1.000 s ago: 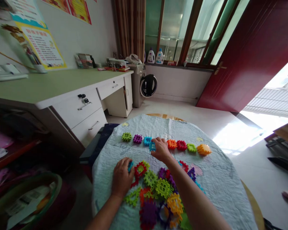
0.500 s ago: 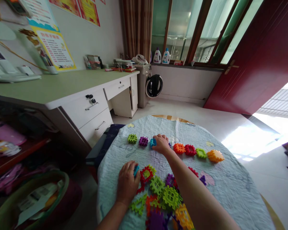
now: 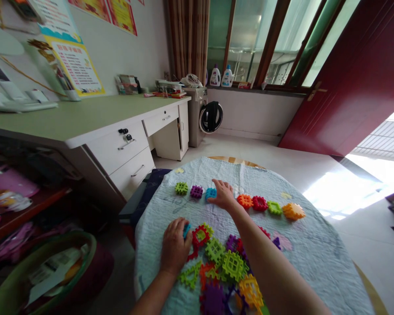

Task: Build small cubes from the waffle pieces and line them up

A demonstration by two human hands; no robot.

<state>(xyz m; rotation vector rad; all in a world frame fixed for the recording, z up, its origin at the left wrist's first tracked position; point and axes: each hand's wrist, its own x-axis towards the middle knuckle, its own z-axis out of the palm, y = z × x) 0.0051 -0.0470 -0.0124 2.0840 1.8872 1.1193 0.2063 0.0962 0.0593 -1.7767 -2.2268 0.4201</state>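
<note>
Pinching a small teal waffle block [image 3: 186, 230] with my left hand [image 3: 175, 247] here, fingers [image 3: 174, 232] pressed together and curled over it, so only its edge pokes out past them. My right hand [image 3: 222, 195] is loosely spread, fingertips [image 3: 216, 187] on a blue waffle block [image 3: 211, 193] in a row across the cloth. Left of those fingers sit a purple block [image 3: 196, 191] and a green block [image 3: 181, 188]. To their right run an orange block [image 3: 244, 201], a red block [image 3: 259, 203], a lime block [image 3: 274, 208] and a bigger orange block [image 3: 293, 211]. Just beside my left fingers starts a messy pile of red, lime, yellow and purple blocks [image 3: 223, 267]. Everything's on a pale blue quilted cloth [image 3: 302, 258] over a round wooden table [image 3: 236, 160]. Well past my right fingertips stand a white desk [image 3: 118, 153] and a front-loading washing machine [image 3: 197, 113].
</note>
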